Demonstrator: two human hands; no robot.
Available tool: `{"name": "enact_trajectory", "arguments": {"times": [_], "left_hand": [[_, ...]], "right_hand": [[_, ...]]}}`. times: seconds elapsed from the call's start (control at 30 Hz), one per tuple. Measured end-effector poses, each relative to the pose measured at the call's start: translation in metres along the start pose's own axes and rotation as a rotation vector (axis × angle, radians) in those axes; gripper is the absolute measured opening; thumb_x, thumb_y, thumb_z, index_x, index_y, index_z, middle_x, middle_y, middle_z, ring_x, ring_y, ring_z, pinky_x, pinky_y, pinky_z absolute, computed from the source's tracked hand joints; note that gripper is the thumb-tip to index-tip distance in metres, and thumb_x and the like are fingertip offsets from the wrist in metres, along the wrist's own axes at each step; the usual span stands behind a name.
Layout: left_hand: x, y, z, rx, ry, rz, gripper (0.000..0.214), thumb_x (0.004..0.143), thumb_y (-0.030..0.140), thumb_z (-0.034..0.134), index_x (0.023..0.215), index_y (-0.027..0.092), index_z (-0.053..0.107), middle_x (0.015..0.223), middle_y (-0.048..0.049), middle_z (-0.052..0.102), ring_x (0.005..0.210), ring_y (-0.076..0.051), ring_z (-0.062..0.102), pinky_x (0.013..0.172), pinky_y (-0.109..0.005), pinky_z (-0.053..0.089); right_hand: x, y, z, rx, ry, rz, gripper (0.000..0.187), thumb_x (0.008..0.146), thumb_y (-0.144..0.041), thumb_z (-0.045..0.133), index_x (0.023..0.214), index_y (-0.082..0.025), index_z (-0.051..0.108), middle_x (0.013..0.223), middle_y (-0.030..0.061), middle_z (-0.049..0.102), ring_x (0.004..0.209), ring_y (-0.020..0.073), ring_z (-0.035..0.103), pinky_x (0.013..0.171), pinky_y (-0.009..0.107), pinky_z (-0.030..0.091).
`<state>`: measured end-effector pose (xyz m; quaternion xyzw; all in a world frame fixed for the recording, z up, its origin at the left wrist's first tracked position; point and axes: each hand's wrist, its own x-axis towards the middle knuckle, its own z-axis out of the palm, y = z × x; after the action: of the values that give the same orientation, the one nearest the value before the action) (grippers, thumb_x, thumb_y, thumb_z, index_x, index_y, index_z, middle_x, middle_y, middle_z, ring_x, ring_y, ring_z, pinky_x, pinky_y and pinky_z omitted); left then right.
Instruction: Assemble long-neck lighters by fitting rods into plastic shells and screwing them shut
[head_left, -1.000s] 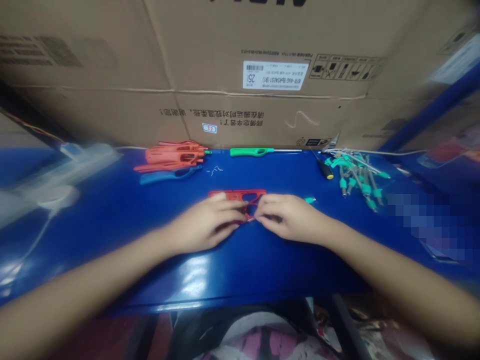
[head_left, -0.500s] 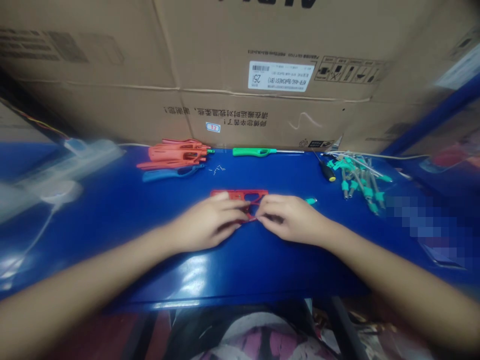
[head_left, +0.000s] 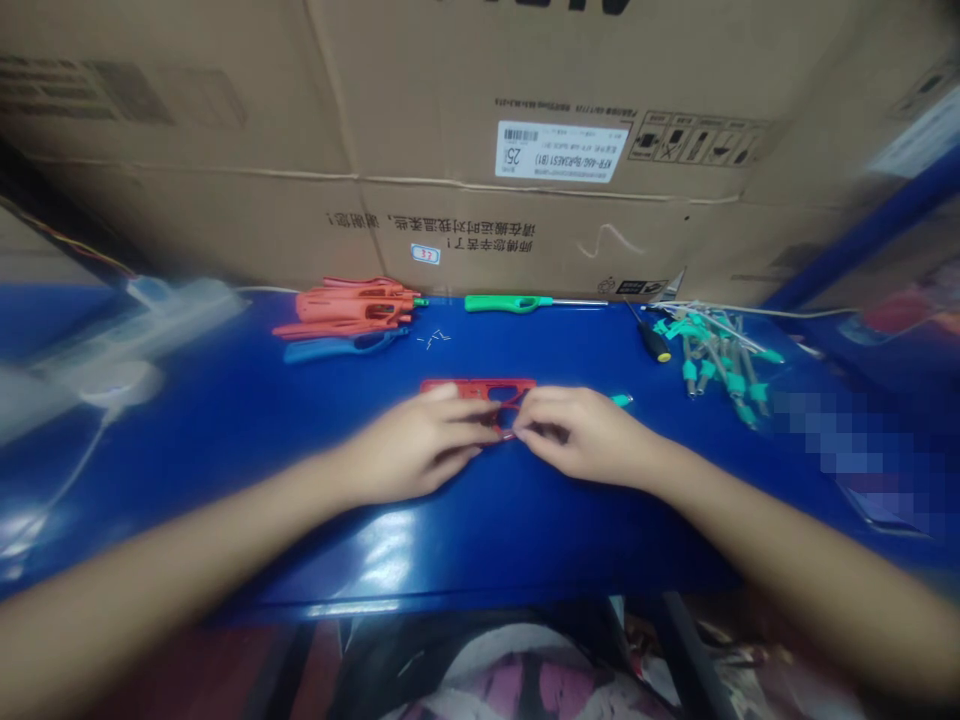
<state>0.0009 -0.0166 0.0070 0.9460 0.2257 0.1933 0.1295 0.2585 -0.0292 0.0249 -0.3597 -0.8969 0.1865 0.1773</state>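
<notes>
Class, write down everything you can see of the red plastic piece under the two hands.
The red plastic piece is a long, flat frame with an oval opening near its right end. It rests on the blue table, lengthwise left to right. The left hand covers its near left part; fingers of the right hand meet it at the opening.

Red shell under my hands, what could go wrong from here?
The left hand and right hand pinch the red shell at its thin lower loop, which might bend or snap if forced. The tiny metal bits lie loose on the glossy blue table; a sweeping arm could scatter them.
</notes>
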Motion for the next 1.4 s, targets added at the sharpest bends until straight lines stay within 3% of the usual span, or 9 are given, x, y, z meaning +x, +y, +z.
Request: {"name": "enact_trajectory", "arguments": {"times": [0.27,0.47,0.8,1.17,1.4], "left_hand": [[0.000,-0.001,-0.001,-0.003,0.015,0.019,0.035,0.096,0.019,0.057,0.128,0.027,0.069,0.141,-0.0078,0.063,0.125,-0.027,0.060,0.106,-0.047,0.051],[0.000,-0.006,0.000,-0.025,0.081,0.071,0.028,0.098,0.022,0.059,0.123,0.023,0.071,0.119,-0.0056,0.075,0.112,-0.021,0.068,0.098,-0.036,0.056],[-0.004,-0.005,-0.003,0.270,0.040,0.178,0.028,0.103,0.025,0.051,0.121,0.017,0.070,0.104,-0.0070,0.079,0.088,-0.021,0.072,0.078,-0.033,0.060],[-0.005,-0.013,0.006,0.006,0.108,0.051,0.024,0.100,0.028,0.060,0.121,0.021,0.069,0.110,-0.0051,0.076,0.096,-0.018,0.072,0.088,-0.029,0.057],[-0.003,-0.010,0.002,0.025,0.082,0.025,0.023,0.100,0.028,0.060,0.120,0.022,0.069,0.108,-0.0045,0.076,0.092,-0.018,0.072,0.084,-0.030,0.057]], "right_hand": [[-0.001,-0.002,0.003,-0.105,0.007,0.016,0.015,0.094,-0.020,0.057,0.095,-0.020,0.072,0.096,0.0045,0.069,0.080,0.0157,0.065,0.070,0.027,0.046],[-0.004,-0.001,-0.003,-0.121,0.038,-0.012,0.013,0.092,-0.028,0.061,0.094,-0.020,0.071,0.105,0.0042,0.066,0.077,0.0136,0.063,0.067,0.026,0.045],[0.001,0.005,0.005,-0.149,0.099,-0.021,0.017,0.095,-0.022,0.054,0.095,-0.019,0.071,0.098,0.0045,0.068,0.083,0.0153,0.063,0.069,0.026,0.044],[0.004,0.010,0.012,-0.133,0.121,-0.011,0.016,0.093,-0.015,0.057,0.088,-0.017,0.072,0.092,0.0046,0.069,0.079,0.0154,0.064,0.068,0.026,0.044],[0.002,0.005,0.010,-0.170,0.108,-0.026,0.018,0.095,-0.019,0.056,0.093,-0.019,0.074,0.099,0.0039,0.072,0.086,0.0169,0.067,0.070,0.027,0.045]]}}
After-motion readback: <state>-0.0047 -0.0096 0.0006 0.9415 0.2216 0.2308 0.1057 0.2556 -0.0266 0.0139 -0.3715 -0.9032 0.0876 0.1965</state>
